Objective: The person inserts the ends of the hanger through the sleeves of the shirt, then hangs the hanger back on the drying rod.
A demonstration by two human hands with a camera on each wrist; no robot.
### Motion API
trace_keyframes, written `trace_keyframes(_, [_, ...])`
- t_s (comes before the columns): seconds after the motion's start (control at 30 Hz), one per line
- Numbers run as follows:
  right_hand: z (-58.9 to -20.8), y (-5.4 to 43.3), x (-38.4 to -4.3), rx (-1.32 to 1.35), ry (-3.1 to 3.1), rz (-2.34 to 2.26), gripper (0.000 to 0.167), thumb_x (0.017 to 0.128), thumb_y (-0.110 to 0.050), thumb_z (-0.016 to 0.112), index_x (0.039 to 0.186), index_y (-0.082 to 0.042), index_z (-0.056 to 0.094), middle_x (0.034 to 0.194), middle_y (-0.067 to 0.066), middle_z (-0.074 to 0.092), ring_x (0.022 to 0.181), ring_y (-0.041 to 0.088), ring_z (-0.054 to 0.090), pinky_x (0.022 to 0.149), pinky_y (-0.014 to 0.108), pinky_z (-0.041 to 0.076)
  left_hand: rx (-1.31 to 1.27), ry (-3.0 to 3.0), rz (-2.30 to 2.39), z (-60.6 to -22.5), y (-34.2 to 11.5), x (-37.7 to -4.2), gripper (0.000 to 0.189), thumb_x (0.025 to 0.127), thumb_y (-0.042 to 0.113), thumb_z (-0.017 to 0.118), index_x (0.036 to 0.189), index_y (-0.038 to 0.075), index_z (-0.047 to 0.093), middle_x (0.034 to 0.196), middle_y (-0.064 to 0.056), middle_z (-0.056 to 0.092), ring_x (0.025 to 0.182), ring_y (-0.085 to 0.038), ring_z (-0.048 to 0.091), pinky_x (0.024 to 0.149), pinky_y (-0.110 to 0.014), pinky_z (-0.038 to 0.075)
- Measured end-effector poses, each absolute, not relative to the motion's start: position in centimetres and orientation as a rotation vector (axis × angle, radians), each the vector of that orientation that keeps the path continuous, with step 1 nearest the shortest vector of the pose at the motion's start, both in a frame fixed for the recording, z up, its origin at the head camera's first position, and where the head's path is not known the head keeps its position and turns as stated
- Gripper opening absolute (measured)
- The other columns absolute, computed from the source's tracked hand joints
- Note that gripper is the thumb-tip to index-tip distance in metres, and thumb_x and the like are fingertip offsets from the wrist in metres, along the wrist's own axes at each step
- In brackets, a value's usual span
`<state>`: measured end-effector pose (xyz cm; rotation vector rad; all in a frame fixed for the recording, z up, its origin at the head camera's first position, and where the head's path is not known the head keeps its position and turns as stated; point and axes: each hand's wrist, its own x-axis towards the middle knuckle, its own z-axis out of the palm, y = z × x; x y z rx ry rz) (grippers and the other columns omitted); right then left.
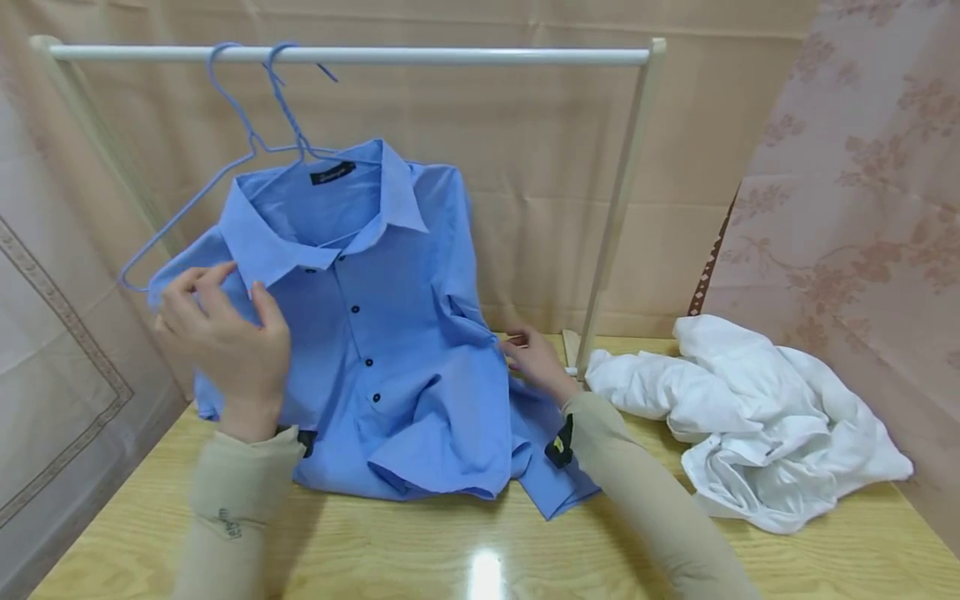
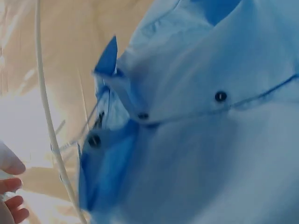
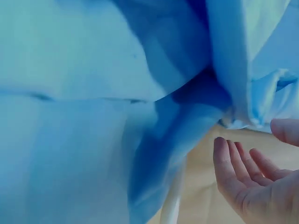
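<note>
The light-blue shirt [image 1: 412, 333] hangs from a blue hanger [image 1: 288, 112] on the white rail [image 1: 450, 56], its pointed collar spread, black label showing, dark buttons down the front, creased hem loose over the worktop [image 1: 405, 542]. Both hands grip nothing: the left hand [image 1: 228, 342] loosely spread before one shoulder, the right hand [image 1: 542, 362] relaxed beside the opposite sleeve.

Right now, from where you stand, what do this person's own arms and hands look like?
The left hand and right hand are ungloved. Both arms wear long beige sleeves: the left sleeve bears small dark lettering, unclear to read; the right sleeve shows none. A small black piece sits by the left wrist; another, with a yellow-green patch, by the right.
</note>
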<state>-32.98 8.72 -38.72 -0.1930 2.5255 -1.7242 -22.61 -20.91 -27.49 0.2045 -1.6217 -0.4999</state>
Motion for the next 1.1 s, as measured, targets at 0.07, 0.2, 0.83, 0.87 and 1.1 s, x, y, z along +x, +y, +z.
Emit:
trace_keyframes(0.07, [-38.6,8.9,-32.4,-0.215,2.503,-1.806,0.037,0.091,-0.014,0.052,0.122,0.006,0.046,0.114,0.022,0.052,0.103,0.031,0.054,0.083,0.039,0.05,0.104,-1.594,-0.492,-27.9,-20.0,-22.6,0.022,0.083,0.017,0.052,0.096,0.0,0.059,0.102,-0.021,0.05,0.091,-0.038,0.044,0.083,-0.05,0.026])
trace_keyframes(0.2, [-38.1,9.7,-30.9,-0.253,2.56,-1.823,0.034,0.091,-0.014,0.053,0.119,0.004,0.05,0.113,0.021,0.054,0.103,0.03,0.054,0.083,0.039,0.05,-0.083,-1.631,-0.474,-28.6,-18.4,-22.4,0.023,0.085,0.018,0.049,0.083,-0.004,0.056,0.098,-0.023,0.052,0.086,-0.04,0.045,0.076,-0.052,0.029])
trace_keyframes(0.83, [-36.3,16.4,-26.2,-0.381,3.16,-1.489,0.027,0.089,-0.015,0.055,0.112,-0.001,0.057,0.111,0.015,0.061,0.1,0.028,0.059,0.08,0.041,0.049,-0.567,-2.007,-0.609,-32.1,-12.4,-23.1,0.025,0.085,0.014,0.06,0.104,-0.002,0.057,0.114,-0.019,0.054,0.096,-0.035,0.052,0.085,-0.047,0.038])
trace_keyframes(0.87, [-36.3,16.8,-26.0,-0.39,3.186,-1.464,0.027,0.089,-0.015,0.055,0.112,-0.001,0.057,0.111,0.015,0.061,0.1,0.028,0.058,0.081,0.041,0.048,-0.576,-2.029,-0.616,-32.2,-12.1,-23.1,0.029,0.084,0.014,0.061,0.107,-0.002,0.057,0.116,-0.018,0.053,0.099,-0.035,0.052,0.087,-0.047,0.037])
trace_keyframes(1.1, [-36.3,18.6,-24.7,-0.413,3.34,-1.266,0.029,0.087,-0.015,0.058,0.113,-0.001,0.056,0.11,0.018,0.058,0.104,0.033,0.053,0.086,0.046,0.041,-0.639,-2.146,-0.644,-33.0,-10.5,-23.4,0.041,0.084,0.02,0.062,0.119,0.002,0.053,0.121,-0.014,0.053,0.109,-0.03,0.049,0.092,-0.046,0.035])
